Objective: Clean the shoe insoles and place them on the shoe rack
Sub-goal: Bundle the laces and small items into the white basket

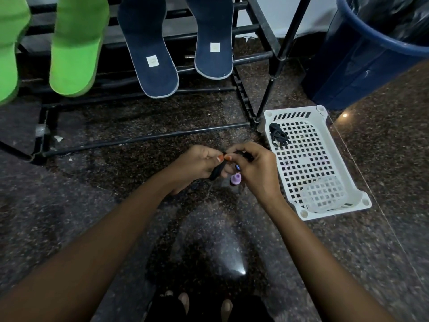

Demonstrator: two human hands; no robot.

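Two dark blue insoles (153, 54) (212, 40) lean on the black shoe rack (255, 58), each with a small white label. Left of them lean two green insoles (76, 45) (9, 49). Low over the floor in front of the rack, my left hand (197, 167) and my right hand (253, 170) meet. Both pinch a black shoelace (217, 171) between thumb and fingers. A small purple object (236, 178) shows under my right hand; what it is I cannot tell.
A white perforated plastic basket (343, 159) lies on the floor at the right, with a bundled black lace (277, 134) and a clear lid inside. A blue bin (362, 54) with a black liner stands at the back right. The floor is dark polished granite.
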